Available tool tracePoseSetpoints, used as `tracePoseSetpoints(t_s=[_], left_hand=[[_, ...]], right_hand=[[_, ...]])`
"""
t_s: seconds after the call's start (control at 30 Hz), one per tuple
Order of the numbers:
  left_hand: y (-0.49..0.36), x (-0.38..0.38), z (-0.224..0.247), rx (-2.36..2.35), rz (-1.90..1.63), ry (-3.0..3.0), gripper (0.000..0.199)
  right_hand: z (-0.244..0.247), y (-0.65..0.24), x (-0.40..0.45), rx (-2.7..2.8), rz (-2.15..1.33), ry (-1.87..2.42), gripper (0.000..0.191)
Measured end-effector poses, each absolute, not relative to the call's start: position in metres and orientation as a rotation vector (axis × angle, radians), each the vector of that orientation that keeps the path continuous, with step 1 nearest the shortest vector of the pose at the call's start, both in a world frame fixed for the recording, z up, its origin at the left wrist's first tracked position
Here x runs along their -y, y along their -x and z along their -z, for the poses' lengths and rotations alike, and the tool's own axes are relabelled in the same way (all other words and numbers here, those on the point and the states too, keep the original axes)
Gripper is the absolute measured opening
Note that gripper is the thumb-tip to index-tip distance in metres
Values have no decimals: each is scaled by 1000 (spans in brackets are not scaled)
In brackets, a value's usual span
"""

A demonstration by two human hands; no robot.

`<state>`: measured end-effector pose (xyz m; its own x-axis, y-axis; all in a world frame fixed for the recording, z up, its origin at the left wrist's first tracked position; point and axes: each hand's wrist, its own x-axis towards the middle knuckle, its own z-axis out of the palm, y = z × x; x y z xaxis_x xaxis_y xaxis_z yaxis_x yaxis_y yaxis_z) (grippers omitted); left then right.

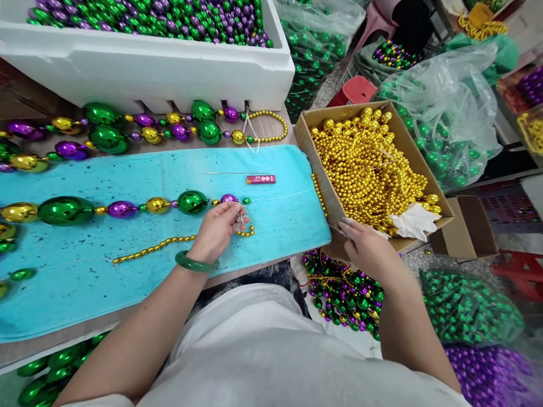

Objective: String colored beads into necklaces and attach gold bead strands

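My left hand (216,229), with a green bangle (197,262) at the wrist, is closed over the blue cloth (288,226), thumb and fingers pinching a pale, looped string (240,217). Right by its fingertips are a purple bead (229,198) and a small green bead (246,201), the end of a strand of large green, gold and purple beads (65,210). A thin thread (280,198) runs rightward from there. A short gold bead chain (156,246) passes under this hand. My right hand (367,249) is closed at the near corner of the cardboard box (328,203); what its fingers hold is hidden.
Gold bead chains (369,164) fill the box. A needle (237,173) and a small dark-red packet (261,180) lie on the cloth. Finished-looking strands (108,139) lie along a white foam box (169,68). Bagged green beads (441,130) and a red stool (352,90) stand beyond.
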<state>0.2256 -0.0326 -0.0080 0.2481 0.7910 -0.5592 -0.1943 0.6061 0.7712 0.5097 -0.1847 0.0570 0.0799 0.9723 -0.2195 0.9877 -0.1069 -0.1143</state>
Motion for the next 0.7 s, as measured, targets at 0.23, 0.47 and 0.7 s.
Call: tracePoseSetpoints(t_s=[0.23,0.47,0.7], left_hand=[[-229,41,3,-1094,-769,-716,37],[-238,54,2,-1046,-792,-833,36],[-235,56,3,-1003,-804,-883,32]], right_hand=[[-87,-515,194,-1935,963,-2827,35],[-37,-414,149,-1361,2771,-2444,25],[-4,-383,122,-997,3011,-2388,45]])
